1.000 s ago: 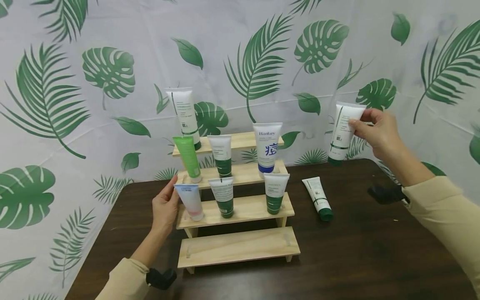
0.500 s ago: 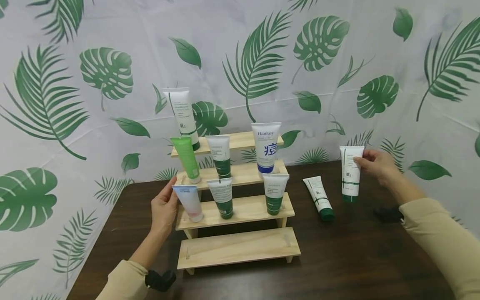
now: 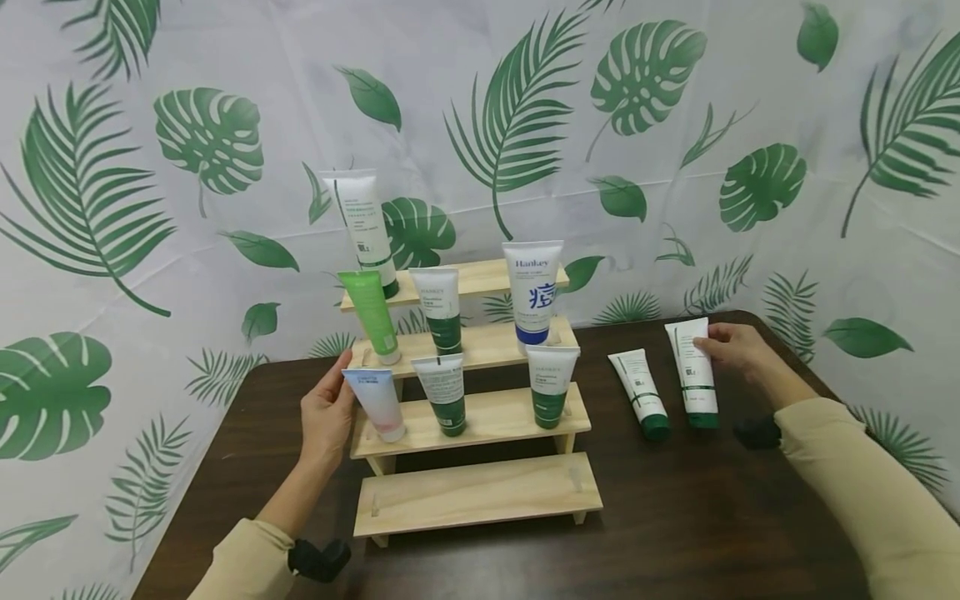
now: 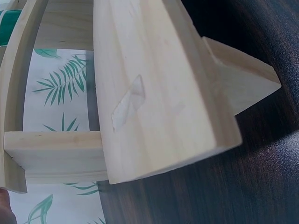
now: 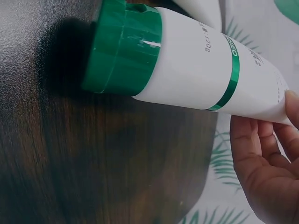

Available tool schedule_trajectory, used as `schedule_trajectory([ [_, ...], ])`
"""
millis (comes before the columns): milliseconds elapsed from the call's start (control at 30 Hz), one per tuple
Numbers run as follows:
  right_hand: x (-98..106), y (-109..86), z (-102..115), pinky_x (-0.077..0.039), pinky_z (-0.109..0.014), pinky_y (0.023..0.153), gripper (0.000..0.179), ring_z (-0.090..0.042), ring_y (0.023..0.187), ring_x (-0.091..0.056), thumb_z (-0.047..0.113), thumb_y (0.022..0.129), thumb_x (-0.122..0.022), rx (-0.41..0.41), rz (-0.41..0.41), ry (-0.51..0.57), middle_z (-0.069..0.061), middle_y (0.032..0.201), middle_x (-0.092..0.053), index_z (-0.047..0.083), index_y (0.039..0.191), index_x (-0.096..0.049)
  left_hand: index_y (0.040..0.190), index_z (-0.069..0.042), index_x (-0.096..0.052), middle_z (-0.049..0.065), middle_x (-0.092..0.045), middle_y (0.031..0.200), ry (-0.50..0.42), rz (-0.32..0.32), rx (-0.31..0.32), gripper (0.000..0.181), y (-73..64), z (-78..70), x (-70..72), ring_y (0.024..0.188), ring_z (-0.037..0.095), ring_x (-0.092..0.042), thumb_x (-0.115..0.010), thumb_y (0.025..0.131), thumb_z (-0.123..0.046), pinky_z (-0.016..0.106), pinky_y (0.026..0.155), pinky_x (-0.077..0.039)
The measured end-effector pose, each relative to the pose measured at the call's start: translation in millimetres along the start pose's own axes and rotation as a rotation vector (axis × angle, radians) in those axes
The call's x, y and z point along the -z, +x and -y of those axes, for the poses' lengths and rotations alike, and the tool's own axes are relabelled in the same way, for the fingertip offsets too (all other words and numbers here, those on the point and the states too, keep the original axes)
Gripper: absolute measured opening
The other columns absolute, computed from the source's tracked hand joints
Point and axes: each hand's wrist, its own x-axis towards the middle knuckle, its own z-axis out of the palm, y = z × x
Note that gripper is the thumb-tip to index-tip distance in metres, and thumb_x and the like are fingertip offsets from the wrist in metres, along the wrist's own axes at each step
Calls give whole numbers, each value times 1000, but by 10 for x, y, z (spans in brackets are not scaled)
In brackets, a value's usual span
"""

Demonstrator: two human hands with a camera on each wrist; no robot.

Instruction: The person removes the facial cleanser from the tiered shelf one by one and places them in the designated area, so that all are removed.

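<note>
My right hand pinches the flat end of a white squeeze tube between thumb and fingers, low at the table's right side. In the right wrist view the tube's green cap is close over the dark tabletop. Just left of it lies a similar white squeeze tube, cap toward me. My left hand holds the left edge of a wooden tiered stand, beside a blue-and-pink tube; in the left wrist view only a bit of a finger shows at the stand's edge.
On the stand's upper tiers are a tall white tube, a light green tube, a blue-capped white tube and several small green-and-white tubes. A leaf-patterned cloth hangs behind the dark table.
My right hand has brought its tube down from mid-air to the tabletop, beside the lying tube. My left hand stays at the stand's edge.
</note>
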Motion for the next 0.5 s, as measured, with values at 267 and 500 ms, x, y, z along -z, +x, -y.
schedule_trajectory([
  [267,-69,99,-83,-57,-34,71,54,-12,76,-58,24,96,-53,-68,67,-7,-28,108,-53,-19,126,-40,137,0,-45,11,-43,144,-10,0,-6,43,12,25,-7,126,10,-47,-52,96,-8,7,88,-43],
  [500,-145,195,-161,-57,-31,69,55,-11,74,-59,20,95,-54,-109,78,23,-31,111,-52,-21,128,-37,138,-1,-44,10,-44,143,0,-8,4,43,21,37,-5,125,11,-48,-52,96,-7,7,88,-44],
])
